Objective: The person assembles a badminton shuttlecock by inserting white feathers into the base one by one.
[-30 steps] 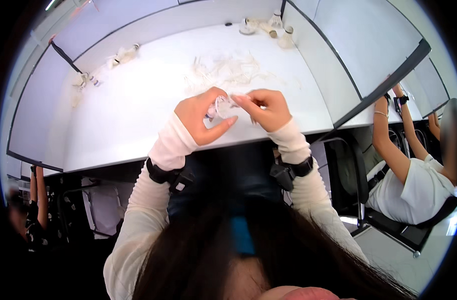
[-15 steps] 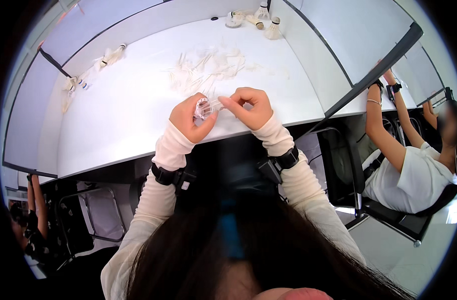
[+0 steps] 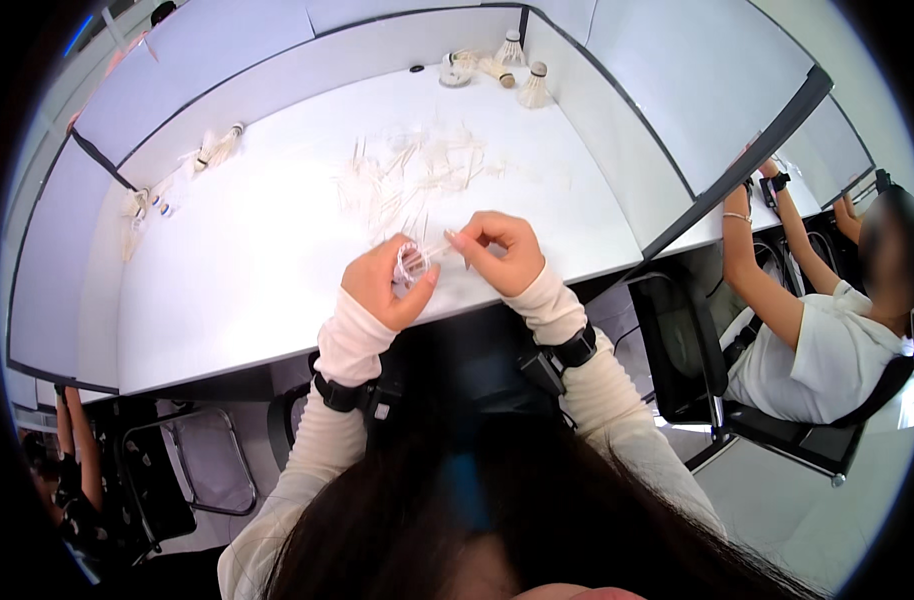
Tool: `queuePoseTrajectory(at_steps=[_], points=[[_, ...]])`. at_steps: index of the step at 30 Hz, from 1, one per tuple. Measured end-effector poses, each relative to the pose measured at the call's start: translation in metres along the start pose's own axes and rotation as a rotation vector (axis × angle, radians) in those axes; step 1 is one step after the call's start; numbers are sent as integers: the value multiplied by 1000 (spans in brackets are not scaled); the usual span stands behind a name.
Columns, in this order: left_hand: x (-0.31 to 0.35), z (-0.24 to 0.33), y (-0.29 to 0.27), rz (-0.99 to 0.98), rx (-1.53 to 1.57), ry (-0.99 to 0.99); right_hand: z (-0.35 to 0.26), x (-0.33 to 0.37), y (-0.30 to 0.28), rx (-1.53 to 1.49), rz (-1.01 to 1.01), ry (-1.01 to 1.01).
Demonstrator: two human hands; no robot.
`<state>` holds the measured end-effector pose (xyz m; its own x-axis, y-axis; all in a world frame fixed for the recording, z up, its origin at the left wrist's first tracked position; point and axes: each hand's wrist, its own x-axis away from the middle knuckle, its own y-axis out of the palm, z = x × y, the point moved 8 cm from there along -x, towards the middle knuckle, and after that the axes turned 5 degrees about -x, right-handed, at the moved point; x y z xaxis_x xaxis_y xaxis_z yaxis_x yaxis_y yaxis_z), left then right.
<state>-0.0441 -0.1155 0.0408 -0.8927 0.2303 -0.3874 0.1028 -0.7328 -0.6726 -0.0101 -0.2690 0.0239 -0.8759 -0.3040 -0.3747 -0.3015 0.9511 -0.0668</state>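
Near the table's front edge, my left hand (image 3: 375, 282) is curled around a stripped-looking shuttlecock (image 3: 411, 264), its ring of bare quills showing between thumb and fingers. My right hand (image 3: 509, 252) pinches the end of a thin pale quill (image 3: 438, 249) that reaches toward the shuttlecock. Whether that quill is still joined to it, I cannot tell. Just beyond both hands lies a loose scatter of white feathers and quills (image 3: 412, 180).
Shuttlecocks (image 3: 533, 88) and a small clear container (image 3: 455, 74) stand in the back right corner. More shuttlecocks (image 3: 215, 152) lie along the left partition (image 3: 52, 250), near small blue-and-white pieces (image 3: 161, 206). A person in white (image 3: 817, 340) sits to the right.
The view has shifted, so the table and hands sit lower in it. My right hand has drawn slightly away from the shuttlecock, and the pinched quill shows longer between the hands.
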Motion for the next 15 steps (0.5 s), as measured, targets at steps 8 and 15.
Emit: queuePoseTrajectory(at_steps=[8, 15], points=[[-1, -2, 3, -34, 63, 17, 0, -1, 4, -64, -24, 26], [-1, -5, 4, -30, 31, -12, 1, -3, 6, -31, -27, -44]])
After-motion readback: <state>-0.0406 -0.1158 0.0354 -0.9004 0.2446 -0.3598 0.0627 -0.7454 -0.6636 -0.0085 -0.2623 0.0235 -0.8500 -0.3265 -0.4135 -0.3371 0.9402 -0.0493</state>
